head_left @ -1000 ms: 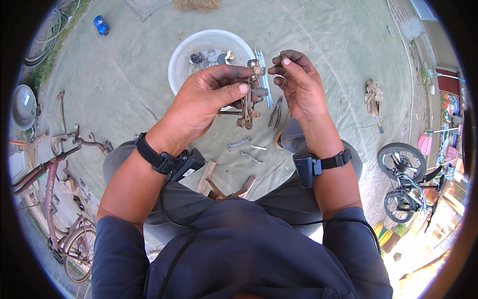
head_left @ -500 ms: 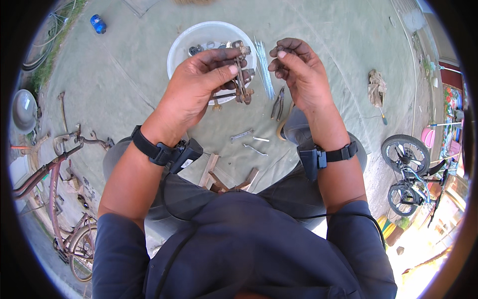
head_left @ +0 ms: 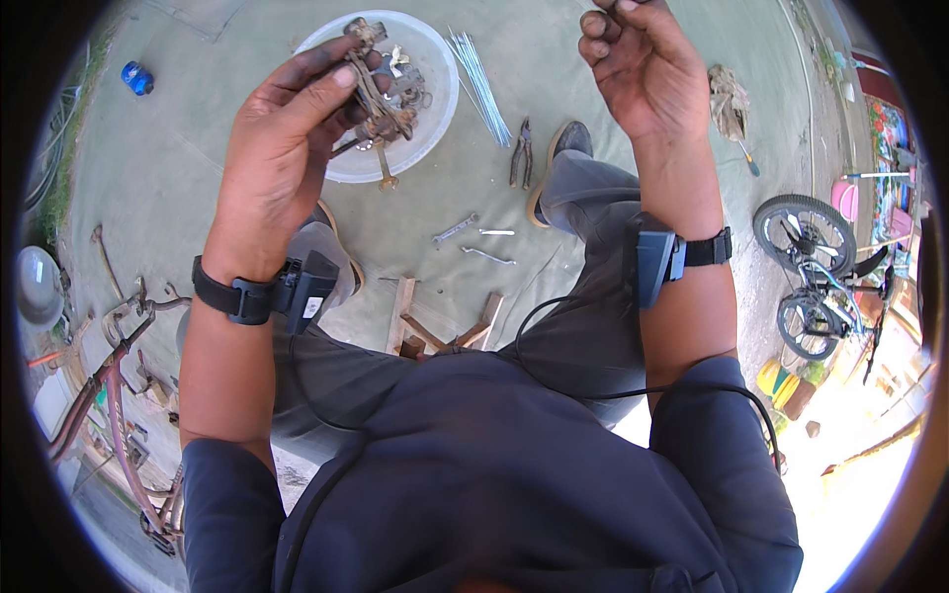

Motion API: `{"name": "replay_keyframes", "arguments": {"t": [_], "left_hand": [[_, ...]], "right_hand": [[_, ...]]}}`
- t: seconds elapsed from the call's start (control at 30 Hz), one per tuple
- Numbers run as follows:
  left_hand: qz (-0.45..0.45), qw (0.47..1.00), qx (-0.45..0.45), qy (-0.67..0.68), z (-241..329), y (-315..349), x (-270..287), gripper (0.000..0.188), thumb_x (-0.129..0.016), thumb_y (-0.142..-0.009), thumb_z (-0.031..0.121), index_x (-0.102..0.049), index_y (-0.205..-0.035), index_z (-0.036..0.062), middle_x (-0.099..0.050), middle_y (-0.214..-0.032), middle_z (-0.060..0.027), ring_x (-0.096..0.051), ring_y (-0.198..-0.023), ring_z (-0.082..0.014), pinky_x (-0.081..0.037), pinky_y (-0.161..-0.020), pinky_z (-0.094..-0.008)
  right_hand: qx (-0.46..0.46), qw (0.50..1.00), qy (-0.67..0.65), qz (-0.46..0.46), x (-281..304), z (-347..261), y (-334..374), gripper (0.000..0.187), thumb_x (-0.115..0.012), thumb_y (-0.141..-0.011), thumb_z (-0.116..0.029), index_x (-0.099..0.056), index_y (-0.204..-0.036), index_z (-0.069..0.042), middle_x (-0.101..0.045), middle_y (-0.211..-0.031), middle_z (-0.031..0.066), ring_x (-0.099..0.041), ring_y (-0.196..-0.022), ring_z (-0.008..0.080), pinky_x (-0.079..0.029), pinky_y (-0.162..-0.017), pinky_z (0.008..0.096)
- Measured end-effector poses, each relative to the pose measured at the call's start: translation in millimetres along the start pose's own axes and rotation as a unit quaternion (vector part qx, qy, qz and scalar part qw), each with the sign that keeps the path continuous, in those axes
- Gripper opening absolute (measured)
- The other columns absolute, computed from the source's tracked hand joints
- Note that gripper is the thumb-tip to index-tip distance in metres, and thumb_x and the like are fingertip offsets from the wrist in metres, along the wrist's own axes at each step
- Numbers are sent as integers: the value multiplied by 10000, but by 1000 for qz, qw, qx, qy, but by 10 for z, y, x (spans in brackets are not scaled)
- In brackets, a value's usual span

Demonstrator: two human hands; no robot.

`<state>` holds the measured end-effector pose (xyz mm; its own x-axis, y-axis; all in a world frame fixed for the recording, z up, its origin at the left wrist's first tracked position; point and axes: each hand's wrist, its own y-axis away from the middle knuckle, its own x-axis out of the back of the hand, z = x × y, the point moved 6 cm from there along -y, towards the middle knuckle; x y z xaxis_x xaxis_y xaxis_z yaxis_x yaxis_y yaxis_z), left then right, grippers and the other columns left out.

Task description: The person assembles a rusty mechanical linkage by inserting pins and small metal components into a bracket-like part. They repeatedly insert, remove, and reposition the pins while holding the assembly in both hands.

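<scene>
My left hand (head_left: pixel 287 128) is closed around a greasy metal part with rods between two ends, which looks like a bicycle pedal (head_left: pixel 368 94). It is held above the near side of a white basin (head_left: pixel 442 119). Inside the basin lie several dark metal parts (head_left: pixel 407 91) and a pale scrap. A brass-coloured tool (head_left: pixel 387 176) pokes over the basin's near rim. My right hand (head_left: pixel 652 74) is raised at the top edge, away from the basin, with fingers curled and thumb pressed to the index finger. Its fingertips are partly cut off, so anything pinched there is hidden.
Right of the basin lie thin metal rods (head_left: pixel 482 94) and pliers (head_left: pixel 521 153). Wrenches (head_left: pixel 455 230) rest between my feet, beyond a wooden frame (head_left: pixel 405 311). A bicycle frame (head_left: pixel 111 381) is at left; a small bicycle (head_left: pixel 806 237) and rag (head_left: pixel 729 104) are at right.
My right hand has moved up and right, away from the pedal. My left hand still grips the pedal and is farther left in view. The whole view has shifted.
</scene>
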<state>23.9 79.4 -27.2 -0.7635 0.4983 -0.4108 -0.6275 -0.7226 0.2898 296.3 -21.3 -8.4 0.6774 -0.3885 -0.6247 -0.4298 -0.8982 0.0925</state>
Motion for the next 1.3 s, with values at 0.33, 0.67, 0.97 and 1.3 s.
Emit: {"name": "replay_keyframes", "arguments": {"t": [0.33, 0.67, 0.97, 1.3], "left_hand": [[-81, 995, 23, -56, -132, -238, -94, 456, -570, -1006, 161, -515, -1418, -26, -606, -1352, -146, -568, -1250, -232, -435, -1070, -398], [-17, 990, 66, -123, -306, -517, -229, 477, -585, -1011, 185, -498, -1446, 11, -568, -1401, -119, -517, -1300, -223, -401, -1086, -405], [-8, 989, 58, -139, -404, -487, -671, 479, -564, -1019, 180, -477, -1453, -3, -553, -1424, -134, -502, -1326, -213, -381, -1116, -432], [0, 986, 93, -136, -551, -557, -759, 481, -564, -1023, 198, -475, -1467, 35, -555, -1427, -96, -509, -1306, -191, -413, -1065, -404]], "right_hand": [[205, 974, 42, 81, 957, -1800, 836, 128, -597, -907, -138, -623, -1019, -82, -652, -913, 62, -603, -740, 180, -460, -562, 254], [135, 869, 112, 463, 3658, -1590, 3322, 223, -516, -877, -69, -600, -1083, -51, -673, -962, 110, -664, -788, 255, -480, -619, 317], [-266, 772, 142, 559, 4148, 923, 4219, 279, -697, -911, -250, -664, -1105, -52, -614, -823, 35, -598, -627, 127, -430, -481, 283], [-417, 658, 470, 415, 4474, 1559, 3563, 562, -657, -861, -542, -721, -1139, -59, -715, -1131, 183, -655, -1108, 361, -520, -932, 447]]}}
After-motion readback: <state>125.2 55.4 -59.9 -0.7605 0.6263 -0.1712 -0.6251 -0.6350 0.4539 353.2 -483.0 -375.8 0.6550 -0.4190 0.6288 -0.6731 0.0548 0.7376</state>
